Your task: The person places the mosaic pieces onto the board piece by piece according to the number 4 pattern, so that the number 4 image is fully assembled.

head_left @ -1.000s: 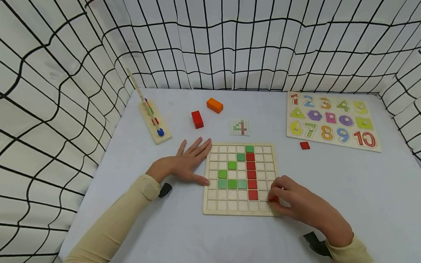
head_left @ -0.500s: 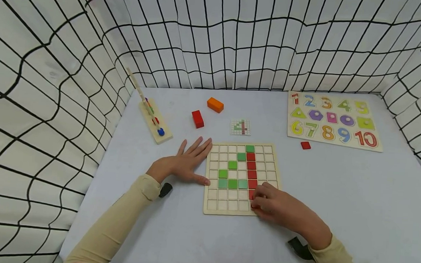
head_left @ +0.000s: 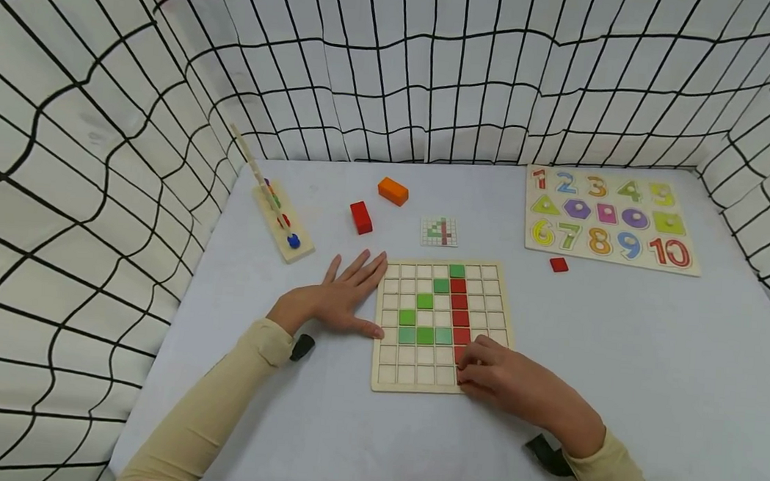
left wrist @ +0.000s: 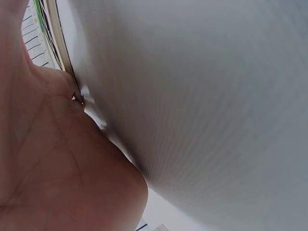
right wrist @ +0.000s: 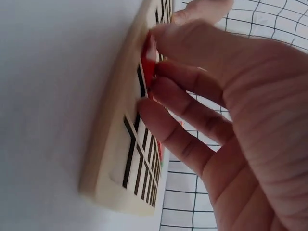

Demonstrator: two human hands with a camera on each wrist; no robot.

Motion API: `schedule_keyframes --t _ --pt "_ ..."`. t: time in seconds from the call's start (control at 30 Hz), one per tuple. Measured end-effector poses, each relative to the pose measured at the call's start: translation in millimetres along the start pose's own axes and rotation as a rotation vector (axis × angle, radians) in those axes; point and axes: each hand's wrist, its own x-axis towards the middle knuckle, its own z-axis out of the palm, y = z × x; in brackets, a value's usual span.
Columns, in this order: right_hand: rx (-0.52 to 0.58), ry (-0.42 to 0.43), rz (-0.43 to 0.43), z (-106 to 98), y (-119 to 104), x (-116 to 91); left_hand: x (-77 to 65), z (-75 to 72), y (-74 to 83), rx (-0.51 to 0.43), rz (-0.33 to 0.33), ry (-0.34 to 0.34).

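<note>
A square wooden grid board (head_left: pixel 416 375) lies on the white table. Green tiles (head_left: pixel 425 301) step diagonally across it beside a column of red tiles (head_left: pixel 458 302). My left hand (head_left: pixel 341 300) rests flat with fingers spread, its fingertips and thumb at the board's left edge. At the lower end of the red column is my right hand (head_left: pixel 515 377). In the right wrist view, its thumb and index finger pinch a red tile (right wrist: pixel 148 62), tilted in the bottom row near the board's rim. The other fingers reach over the grid.
Behind the board lies a small pattern card (head_left: pixel 439 232). A red block (head_left: pixel 361 218) and an orange block (head_left: pixel 393 192) are left of it. A bead stand (head_left: pixel 299 254) is at far left. A number puzzle (head_left: pixel 614 219) and loose red tile (head_left: pixel 558 265) lie right. Black netting surrounds the table.
My right hand has moved left with the red tile, from the board's right edge to below the red column, and has stayed there for the last half second. The left hand keeps its place.
</note>
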Motion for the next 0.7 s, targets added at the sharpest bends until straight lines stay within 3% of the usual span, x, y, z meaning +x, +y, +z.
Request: schedule_keyframes --t 0.33,0.7 --pt "0.012 0.032 0.022 -18 20 -8 0.0 -1.4 -0.1 -0.009 0.000 -0.004" --pt "0.014 -0.035 0.187 -45 51 -17 -0.9 -2.0 1.1 -0.021 0.006 -0.003"
